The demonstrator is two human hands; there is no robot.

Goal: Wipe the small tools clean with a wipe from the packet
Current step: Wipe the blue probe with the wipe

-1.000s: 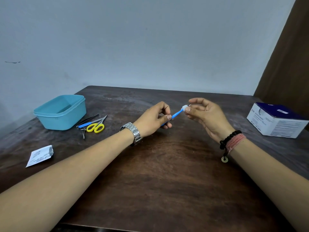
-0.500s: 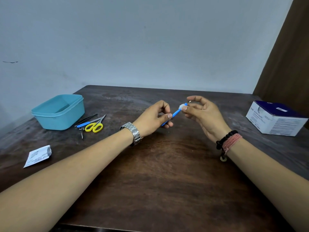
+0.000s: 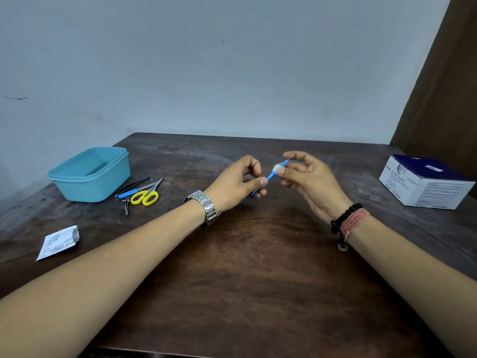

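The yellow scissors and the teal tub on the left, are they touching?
Apart. The head view shows bare table between the yellow scissors and the teal tub, with a dark tool lying in that gap.

Blue tool (image 3: 271, 175) between left hand (image 3: 236, 183) and wipe-wrapped right hand (image 3: 309, 180)

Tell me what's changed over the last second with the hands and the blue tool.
The right hand has slid the white wipe down the blue tool toward the left hand, so the tool's thin tip now shows past the fingers. Both grips are unchanged: the left hand holds the handle, the right pinches the wipe around the shaft. The scissors, teal tub, torn packet and box stayed put.
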